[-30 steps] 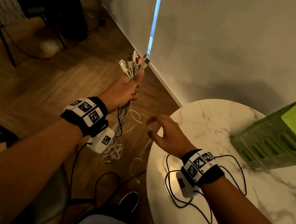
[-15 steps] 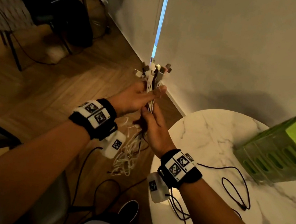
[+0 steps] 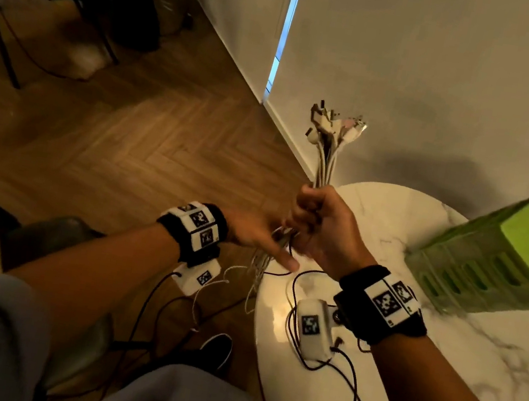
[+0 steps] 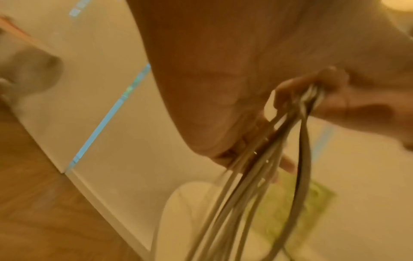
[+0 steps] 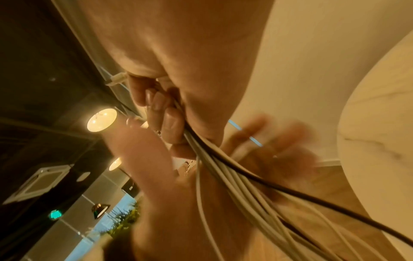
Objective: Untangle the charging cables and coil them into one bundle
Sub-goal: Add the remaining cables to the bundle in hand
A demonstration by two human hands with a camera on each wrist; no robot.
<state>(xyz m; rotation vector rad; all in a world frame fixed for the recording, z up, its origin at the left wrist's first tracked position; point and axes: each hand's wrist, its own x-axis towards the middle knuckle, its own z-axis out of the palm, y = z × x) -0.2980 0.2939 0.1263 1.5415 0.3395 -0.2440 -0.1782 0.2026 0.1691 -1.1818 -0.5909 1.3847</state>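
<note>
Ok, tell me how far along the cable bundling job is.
Done: the plug ends are gathered level above the right hand, which grips the cables in a fist. In hand: the left hand, fingers extended, touches the strands just below that fist. Left: the loose tails hang uncoiled beside the marble table, so no coiling shows yet.

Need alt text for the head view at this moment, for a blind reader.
The right hand grips a bunch of charging cables upright, plugs on top, above a round marble table. The left hand, fingers extended, touches the strands hanging below.
</note>
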